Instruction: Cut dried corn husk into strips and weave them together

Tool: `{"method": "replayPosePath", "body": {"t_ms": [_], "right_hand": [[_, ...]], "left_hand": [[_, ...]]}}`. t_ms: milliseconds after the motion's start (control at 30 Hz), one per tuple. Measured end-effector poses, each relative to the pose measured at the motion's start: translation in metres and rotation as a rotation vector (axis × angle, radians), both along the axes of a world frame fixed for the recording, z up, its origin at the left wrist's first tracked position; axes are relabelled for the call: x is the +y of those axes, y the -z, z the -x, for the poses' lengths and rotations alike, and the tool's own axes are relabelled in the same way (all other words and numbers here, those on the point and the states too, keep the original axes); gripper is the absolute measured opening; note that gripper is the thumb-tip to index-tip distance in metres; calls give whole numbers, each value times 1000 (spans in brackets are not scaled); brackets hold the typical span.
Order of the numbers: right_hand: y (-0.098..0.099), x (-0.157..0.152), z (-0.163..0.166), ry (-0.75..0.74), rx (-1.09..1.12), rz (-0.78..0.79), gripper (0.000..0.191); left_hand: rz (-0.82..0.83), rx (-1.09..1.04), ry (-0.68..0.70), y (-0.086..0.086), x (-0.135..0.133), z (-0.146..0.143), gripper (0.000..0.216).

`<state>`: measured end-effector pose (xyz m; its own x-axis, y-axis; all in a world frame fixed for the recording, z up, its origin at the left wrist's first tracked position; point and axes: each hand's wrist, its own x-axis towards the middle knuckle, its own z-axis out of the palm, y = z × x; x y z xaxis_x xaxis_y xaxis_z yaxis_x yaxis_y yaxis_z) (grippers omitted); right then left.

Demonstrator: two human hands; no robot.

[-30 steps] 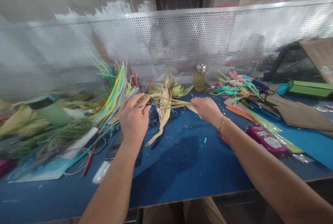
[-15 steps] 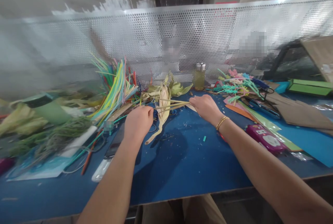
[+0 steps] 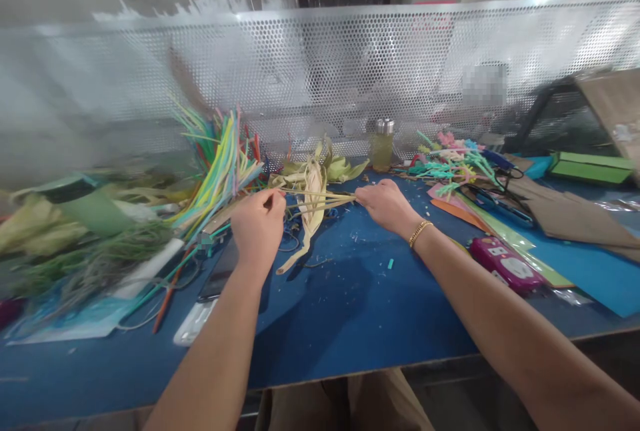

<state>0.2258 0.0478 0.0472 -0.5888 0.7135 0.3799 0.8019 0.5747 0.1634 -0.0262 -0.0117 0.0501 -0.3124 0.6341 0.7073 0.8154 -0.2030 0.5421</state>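
Pale corn husk strips (image 3: 337, 200) stretch between my two hands above the table. My left hand (image 3: 258, 227) is closed on their left end, with thumb and forefinger pinched. My right hand (image 3: 386, 205), wearing a gold bracelet (image 3: 420, 233) at the wrist, grips the right end in bent fingers. A larger dried corn husk (image 3: 311, 221) with a twisted tail stands out behind and below the strips; whether it is tied to them I cannot tell. More greenish husks (image 3: 345, 169) lie just beyond it.
Colourful pipe cleaners (image 3: 225, 157) stand left of centre. A phone (image 3: 220, 274) lies by my left forearm. A lidded glass jar (image 3: 383, 145) is at the back, near pipe-cleaner flowers (image 3: 457, 157). Right are a purple case (image 3: 505, 264), coloured paper and cardboard (image 3: 565, 214). A perforated metal screen (image 3: 280, 71) rises behind.
My left hand has shifted slightly up and left, and its thumb and forefinger show more clearly. My right hand has moved a little left. The strips remain stretched between both.
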Motion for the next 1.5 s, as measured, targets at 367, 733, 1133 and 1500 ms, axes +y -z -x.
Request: {"method": "replayPosePath", "body": {"t_ms": [367,733,1133,1500], "right_hand": [[-10,-15,12,-48,76,7,24],[2,6,-20,145,73,-112,23],[8,14,-26,185,81,-89,27],[8,15,-15,115,65,-88,24]], "left_hand": [[-120,97,-138,-10,-1,3,25],[339,316,166,-6,-3,1,31],[504,164,431,-6,-8,-7,31],[283,-101,327,-4,-7,-12,24]]}}
